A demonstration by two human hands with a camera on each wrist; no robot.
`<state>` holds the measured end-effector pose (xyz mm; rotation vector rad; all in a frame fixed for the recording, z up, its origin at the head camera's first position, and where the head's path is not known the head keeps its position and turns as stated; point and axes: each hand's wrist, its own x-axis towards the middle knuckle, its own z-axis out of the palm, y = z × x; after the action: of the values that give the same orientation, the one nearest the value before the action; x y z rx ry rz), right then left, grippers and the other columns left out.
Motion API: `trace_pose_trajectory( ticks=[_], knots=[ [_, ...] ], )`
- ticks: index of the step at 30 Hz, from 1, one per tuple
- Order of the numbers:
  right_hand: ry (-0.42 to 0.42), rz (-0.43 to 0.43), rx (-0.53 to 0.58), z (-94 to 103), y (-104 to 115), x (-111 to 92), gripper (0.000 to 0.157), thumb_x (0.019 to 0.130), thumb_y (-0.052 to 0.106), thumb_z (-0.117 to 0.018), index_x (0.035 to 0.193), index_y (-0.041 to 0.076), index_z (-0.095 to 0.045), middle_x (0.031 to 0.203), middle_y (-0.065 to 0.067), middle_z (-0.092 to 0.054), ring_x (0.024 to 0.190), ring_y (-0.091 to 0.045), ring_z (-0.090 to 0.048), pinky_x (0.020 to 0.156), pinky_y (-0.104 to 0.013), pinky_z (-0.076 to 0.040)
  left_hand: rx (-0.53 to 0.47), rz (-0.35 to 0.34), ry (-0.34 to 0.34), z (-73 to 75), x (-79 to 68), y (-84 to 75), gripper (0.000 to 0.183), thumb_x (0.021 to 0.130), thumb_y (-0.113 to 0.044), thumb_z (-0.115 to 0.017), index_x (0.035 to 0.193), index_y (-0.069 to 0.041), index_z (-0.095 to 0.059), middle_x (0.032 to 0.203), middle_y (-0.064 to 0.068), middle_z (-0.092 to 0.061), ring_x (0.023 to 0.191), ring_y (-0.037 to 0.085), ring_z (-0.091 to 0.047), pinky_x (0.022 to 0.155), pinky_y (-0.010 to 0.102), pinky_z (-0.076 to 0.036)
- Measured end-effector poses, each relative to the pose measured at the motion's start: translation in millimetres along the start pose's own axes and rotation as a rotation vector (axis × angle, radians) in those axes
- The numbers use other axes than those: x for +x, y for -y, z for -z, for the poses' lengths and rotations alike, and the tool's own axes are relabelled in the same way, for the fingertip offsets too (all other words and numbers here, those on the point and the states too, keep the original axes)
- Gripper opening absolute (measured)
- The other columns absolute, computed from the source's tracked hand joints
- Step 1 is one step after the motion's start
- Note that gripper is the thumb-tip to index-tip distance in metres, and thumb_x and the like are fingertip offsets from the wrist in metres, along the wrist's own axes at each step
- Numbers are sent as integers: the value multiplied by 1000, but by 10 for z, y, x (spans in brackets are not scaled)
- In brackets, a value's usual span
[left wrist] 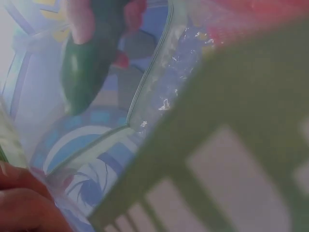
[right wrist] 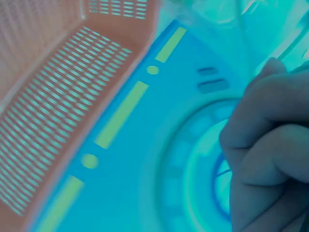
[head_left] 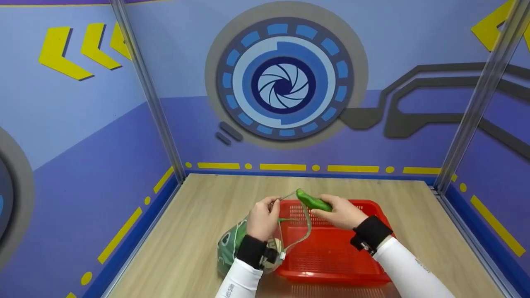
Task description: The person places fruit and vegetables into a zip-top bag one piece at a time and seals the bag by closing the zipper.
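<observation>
My left hand (head_left: 263, 219) pinches the upper edge of a clear plastic zip bag with green printing (head_left: 230, 248). The bag's mouth gapes toward the right, and its zip strip shows in the left wrist view. In my right hand (head_left: 341, 211) is a glossy long green pepper (head_left: 312, 202), gripped near one end. The pepper's free end points left, at the bag's mouth. Through the clear plastic, the left wrist view shows the pepper (left wrist: 82, 72) with its tapered tip downward in that picture. Curled fingers of the right hand (right wrist: 275, 140) hide the pepper in the right wrist view.
A red perforated plastic basket (head_left: 331, 278) stands on the wooden table (head_left: 178, 256), under my right hand and to the right of the bag. Blue printed panels (head_left: 182, 128) and metal posts (head_left: 147, 82) enclose the table at the back and sides.
</observation>
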<state>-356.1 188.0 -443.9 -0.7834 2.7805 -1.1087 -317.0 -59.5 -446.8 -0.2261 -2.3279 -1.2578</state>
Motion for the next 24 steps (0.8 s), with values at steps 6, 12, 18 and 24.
trace_pose_trajectory(
  ticks=[6,12,18,24],
  knots=[
    [9,109,-254,-201,318,105,30,95,34,-74,115,13,-67,81,2,-64,65,-11,-52,62,-28,-45,22,3,-4,10,8,-16,20,100,-14,-63,110,-4,-78,70,0,-62,57,4,-42,53,21,-35],
    [-20,233,-557,-479,559,301,36,87,25,-79,115,8,-65,92,-11,-70,71,-23,-64,66,-39,-56,34,-1,-4,22,14,-15,20,100,-14,-64,109,-3,-78,69,3,-63,58,5,-44,55,23,-38],
    [-11,338,-515,-745,586,458,56,88,11,-74,136,-7,-52,116,-22,-66,101,-37,-69,88,-46,-58,43,-25,-15,36,32,-25,21,101,-14,-63,109,-3,-78,79,7,-72,63,10,-56,60,27,-47],
    [-55,341,-543,-972,557,560,47,86,2,-76,131,-1,-62,120,-18,-69,105,-33,-69,88,-45,-58,67,-50,-22,39,26,-33,20,101,-14,-62,108,-4,-78,94,12,-78,75,21,-71,66,33,-55]
  ],
)
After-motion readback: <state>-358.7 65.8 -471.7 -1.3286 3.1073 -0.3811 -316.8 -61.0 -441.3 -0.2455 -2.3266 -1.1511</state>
